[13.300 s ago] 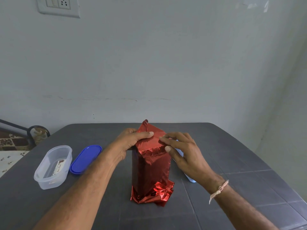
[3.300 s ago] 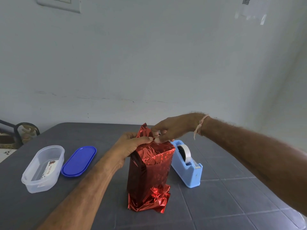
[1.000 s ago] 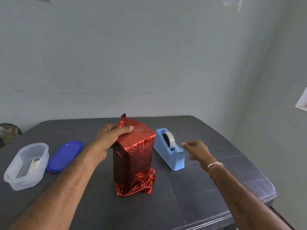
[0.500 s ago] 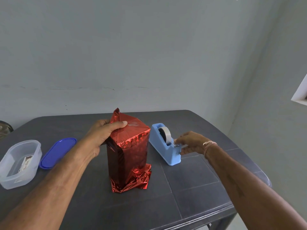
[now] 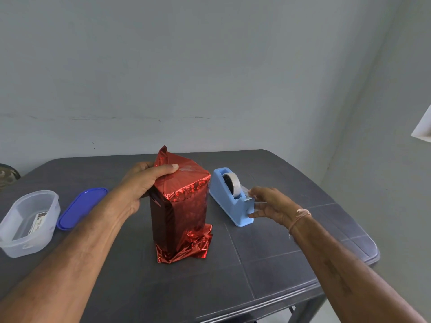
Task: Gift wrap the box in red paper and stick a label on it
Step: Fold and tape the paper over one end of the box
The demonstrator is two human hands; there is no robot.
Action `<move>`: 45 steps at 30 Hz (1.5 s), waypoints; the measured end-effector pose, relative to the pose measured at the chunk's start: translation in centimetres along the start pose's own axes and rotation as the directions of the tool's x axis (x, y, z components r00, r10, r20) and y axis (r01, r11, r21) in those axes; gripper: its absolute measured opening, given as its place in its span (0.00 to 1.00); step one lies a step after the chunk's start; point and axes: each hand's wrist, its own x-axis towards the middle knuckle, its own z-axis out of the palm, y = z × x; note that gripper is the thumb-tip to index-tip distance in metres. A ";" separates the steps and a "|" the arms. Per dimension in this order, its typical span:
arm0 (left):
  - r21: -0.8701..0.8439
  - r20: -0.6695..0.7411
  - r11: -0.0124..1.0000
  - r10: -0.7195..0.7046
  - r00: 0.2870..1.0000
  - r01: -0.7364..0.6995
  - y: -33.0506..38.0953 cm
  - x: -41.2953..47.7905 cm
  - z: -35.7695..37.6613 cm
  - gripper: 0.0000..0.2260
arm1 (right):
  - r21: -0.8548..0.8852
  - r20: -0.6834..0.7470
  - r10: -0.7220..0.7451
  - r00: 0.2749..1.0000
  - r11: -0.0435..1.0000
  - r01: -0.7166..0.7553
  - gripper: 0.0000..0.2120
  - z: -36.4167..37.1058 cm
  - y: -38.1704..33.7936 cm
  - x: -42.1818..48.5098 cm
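A tall box wrapped in shiny red paper (image 5: pixel 184 206) stands upright in the middle of the dark grey table (image 5: pixel 268 257). Loose paper is crumpled at its foot, and a pointed flap sticks up at its top left. My left hand (image 5: pixel 142 183) grips the top of the box, thumb pressed on the folded top face. To the right stands a light blue tape dispenser (image 5: pixel 231 197) with a roll of clear tape. My right hand (image 5: pixel 268 202) is at the dispenser's cutter end, fingers pinching the clear tape there.
A clear plastic container (image 5: pixel 28 222) with a printed label card inside sits at the left, its blue lid (image 5: pixel 80 207) lying beside it. A pale wall runs behind the table. The table's right and front edges are close by.
My right hand left the box top, reached right to the dispenser and now pinches the tape at its cutter. My left hand has kept hold of the box top.
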 end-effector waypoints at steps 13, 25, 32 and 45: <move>0.006 0.005 1.000 -0.010 1.000 0.010 0.0 -0.1 -0.3 0.12 | 0.102 -0.111 -0.062 0.992 0.992 0.073 0.20 0.2 3.9 -1.0; 0.005 0.003 1.000 -0.007 1.000 0.007 0.3 -0.5 -0.1 0.10 | 0.206 -0.144 -0.061 0.988 0.975 0.090 0.08 0.4 4.4 -1.7; -0.011 -0.006 1.000 -0.009 1.000 0.009 0.3 -0.5 0.0 0.11 | 0.278 -0.108 -0.015 0.994 0.959 0.045 0.10 0.4 5.2 -1.7; -0.010 -0.007 1.000 -0.002 1.000 0.002 0.3 -0.6 0.0 0.07 | 0.523 -0.162 -0.021 0.987 0.846 0.104 0.14 2.2 7.7 -1.3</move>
